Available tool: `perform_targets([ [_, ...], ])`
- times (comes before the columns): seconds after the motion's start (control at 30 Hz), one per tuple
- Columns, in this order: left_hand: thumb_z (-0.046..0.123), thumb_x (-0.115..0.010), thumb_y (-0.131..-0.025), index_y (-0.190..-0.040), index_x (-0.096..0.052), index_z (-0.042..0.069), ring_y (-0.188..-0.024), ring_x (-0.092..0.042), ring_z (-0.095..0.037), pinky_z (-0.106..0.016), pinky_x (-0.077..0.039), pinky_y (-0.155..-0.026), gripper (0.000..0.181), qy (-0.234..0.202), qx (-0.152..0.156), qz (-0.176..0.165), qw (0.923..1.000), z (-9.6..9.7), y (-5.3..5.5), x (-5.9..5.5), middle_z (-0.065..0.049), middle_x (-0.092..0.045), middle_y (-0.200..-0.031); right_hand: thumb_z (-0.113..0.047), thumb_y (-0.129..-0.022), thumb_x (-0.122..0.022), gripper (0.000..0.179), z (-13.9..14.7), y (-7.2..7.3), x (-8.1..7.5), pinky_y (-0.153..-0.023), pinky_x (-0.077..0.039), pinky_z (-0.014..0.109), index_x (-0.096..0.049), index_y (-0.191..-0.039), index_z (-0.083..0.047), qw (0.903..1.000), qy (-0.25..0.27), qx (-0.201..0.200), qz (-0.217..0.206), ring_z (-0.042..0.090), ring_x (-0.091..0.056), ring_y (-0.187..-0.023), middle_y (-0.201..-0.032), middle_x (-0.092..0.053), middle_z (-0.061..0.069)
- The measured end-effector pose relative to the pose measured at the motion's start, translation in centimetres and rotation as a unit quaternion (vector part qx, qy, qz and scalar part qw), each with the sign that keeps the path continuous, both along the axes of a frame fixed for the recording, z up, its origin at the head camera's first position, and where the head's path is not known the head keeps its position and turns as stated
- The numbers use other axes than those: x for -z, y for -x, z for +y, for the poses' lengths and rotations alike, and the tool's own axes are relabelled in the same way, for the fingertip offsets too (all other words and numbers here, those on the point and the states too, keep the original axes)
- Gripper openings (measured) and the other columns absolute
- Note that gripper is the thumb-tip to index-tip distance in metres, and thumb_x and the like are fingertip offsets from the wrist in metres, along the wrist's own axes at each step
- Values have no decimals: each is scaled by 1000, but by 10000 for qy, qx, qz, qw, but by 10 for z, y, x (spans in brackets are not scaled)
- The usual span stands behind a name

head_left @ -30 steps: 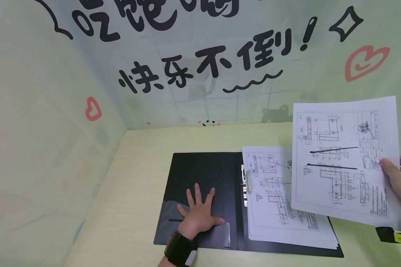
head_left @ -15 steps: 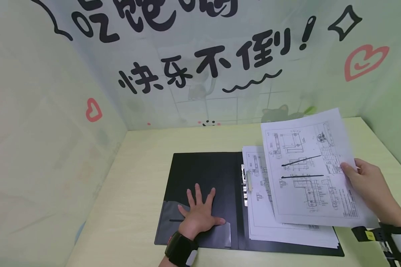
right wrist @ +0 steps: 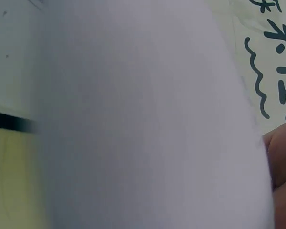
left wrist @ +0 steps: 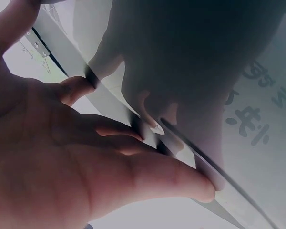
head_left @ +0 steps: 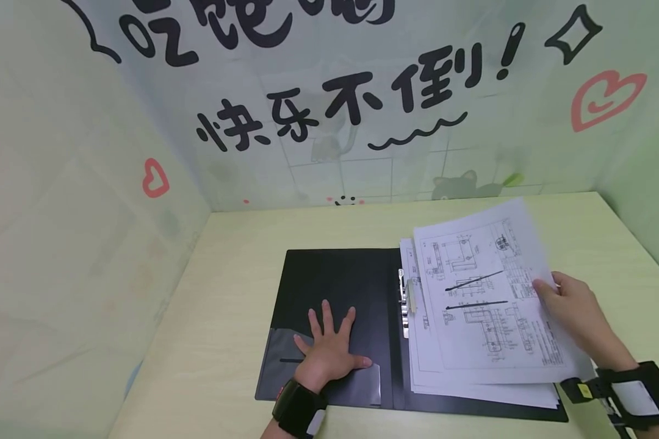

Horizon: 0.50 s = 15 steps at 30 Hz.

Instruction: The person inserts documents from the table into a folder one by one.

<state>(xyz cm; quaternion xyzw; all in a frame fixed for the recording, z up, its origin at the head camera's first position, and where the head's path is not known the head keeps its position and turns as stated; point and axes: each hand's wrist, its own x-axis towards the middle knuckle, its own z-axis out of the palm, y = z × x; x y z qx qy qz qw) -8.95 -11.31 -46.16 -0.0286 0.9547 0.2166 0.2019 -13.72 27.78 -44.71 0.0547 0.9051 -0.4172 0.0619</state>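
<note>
A black folder lies spread on the table, its metal clip beside the spine. My left hand rests with spread fingers on the folder's left cover, over a clear pocket. With thumb on top, my right hand pinches the right edge of a sheet of paper printed with technical drawings and two thick black strokes. That sheet is above a paper stack on the folder's right side, covering most of it. In the right wrist view, the sheet's blank underside fills the middle.
The light wooden table reaches back to a wall hanging with large black lettering. Side panels close it in at left and right. Each wrist wears a black strap.
My right hand has brought the marked sheet leftward and lower, from off to the right to over the paper stack. The left hand has stayed on the cover.
</note>
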Motion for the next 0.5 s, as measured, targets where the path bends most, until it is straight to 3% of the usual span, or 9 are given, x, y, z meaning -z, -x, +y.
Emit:
perform_targets([
  [0.5, 44, -83, -75, -155, -30, 26, -152, 6, -48, -83, -6, -106, 98, 38, 12, 13, 10000, 1, -1, 0, -17, 2, -167, -31, -107, -36, 54, -24, 2, 6, -53, -54, 31, -38, -137, 14, 9991, -65, -231, -346, 19, -68, -65, -94, -68, 27],
])
